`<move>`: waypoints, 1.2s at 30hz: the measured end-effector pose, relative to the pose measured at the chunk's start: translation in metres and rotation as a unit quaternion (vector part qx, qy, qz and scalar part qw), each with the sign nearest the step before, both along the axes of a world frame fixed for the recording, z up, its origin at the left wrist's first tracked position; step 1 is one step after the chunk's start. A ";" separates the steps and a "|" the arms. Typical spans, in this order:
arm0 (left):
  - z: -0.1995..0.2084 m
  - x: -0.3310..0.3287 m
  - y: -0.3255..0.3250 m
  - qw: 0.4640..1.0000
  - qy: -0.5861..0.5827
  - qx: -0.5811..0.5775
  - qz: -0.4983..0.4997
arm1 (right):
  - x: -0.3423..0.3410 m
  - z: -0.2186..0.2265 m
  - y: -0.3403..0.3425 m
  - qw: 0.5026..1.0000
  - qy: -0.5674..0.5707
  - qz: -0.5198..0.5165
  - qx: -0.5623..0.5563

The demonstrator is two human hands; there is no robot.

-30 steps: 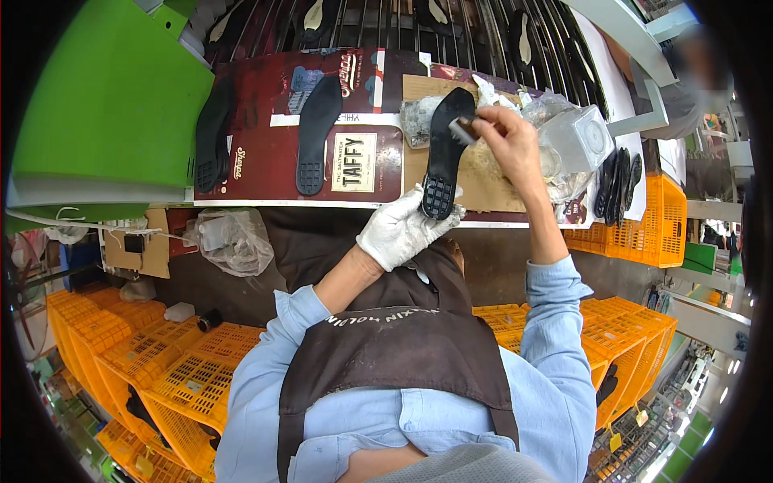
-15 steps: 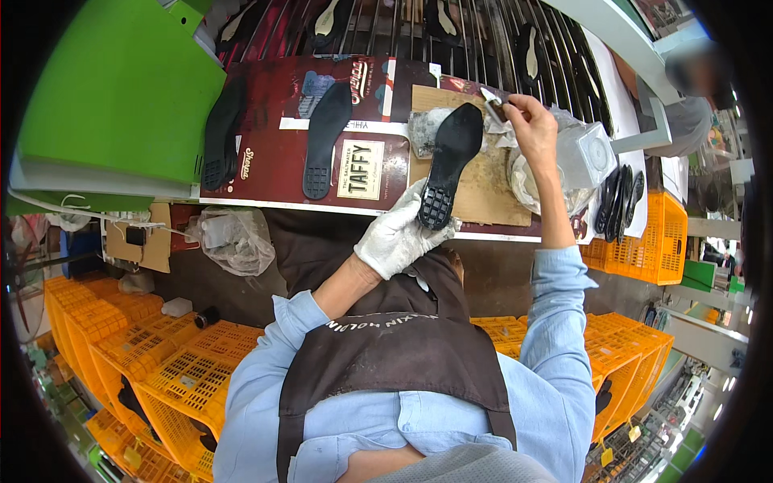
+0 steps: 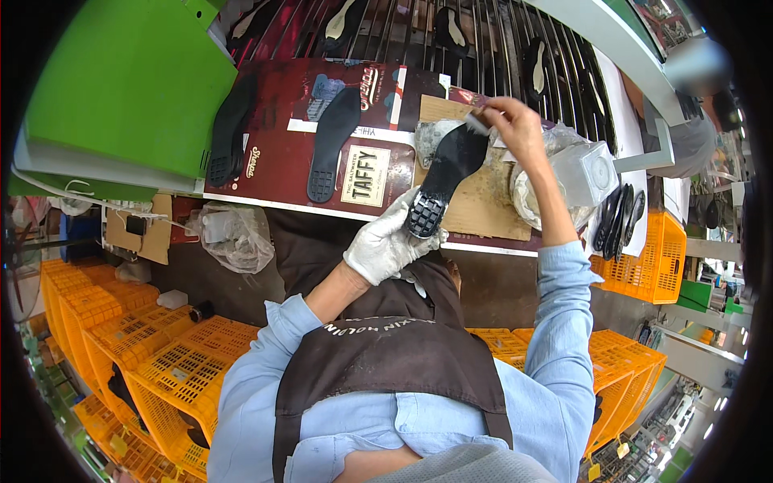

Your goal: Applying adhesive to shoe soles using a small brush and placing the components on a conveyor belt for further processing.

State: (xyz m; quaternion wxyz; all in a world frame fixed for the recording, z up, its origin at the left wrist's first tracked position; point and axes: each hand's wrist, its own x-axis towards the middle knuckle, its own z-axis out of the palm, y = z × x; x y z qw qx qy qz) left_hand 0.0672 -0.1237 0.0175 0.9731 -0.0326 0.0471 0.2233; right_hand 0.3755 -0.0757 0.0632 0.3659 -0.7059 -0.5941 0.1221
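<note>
My left hand (image 3: 386, 243), in a white glove, grips the heel end of a black shoe sole (image 3: 457, 161). The sole slants up and to the right, its heel studded with square cells. At its toe end, my bare right hand (image 3: 519, 133) pinches a small brush (image 3: 477, 122) with pale bristles, which meet or nearly meet the sole's tip. Most of the brush handle is hidden by the fingers. Below the sole lies a stained piece of cardboard (image 3: 495, 205), with a whitish block (image 3: 428, 138) partly covered by the sole.
A plastic-lined bowl (image 3: 523, 189) with a clear tub (image 3: 592, 167) stands right of the cardboard. More soles lie on the red board (image 3: 278, 181), beside a green box (image 3: 121, 97). Beyond runs a rod rack (image 3: 491, 56) bearing soles. Orange crates (image 3: 185, 362) stand around me.
My right hand has moved left and slightly down, bringing the brush to the sole's toe. The sole, in my left hand, has shifted slightly toward me and tilted.
</note>
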 end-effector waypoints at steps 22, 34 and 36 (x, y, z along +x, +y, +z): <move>-0.004 -0.013 0.005 0.998 0.016 -0.039 0.037 | -0.022 0.028 0.024 0.989 0.130 0.062 -0.035; -0.006 -0.017 0.007 0.999 -0.025 -0.013 0.041 | -0.047 0.033 0.020 0.925 0.176 0.286 -0.177; -0.005 -0.015 0.005 0.998 -0.013 -0.043 0.047 | -0.053 0.034 0.020 0.956 0.068 0.257 -0.120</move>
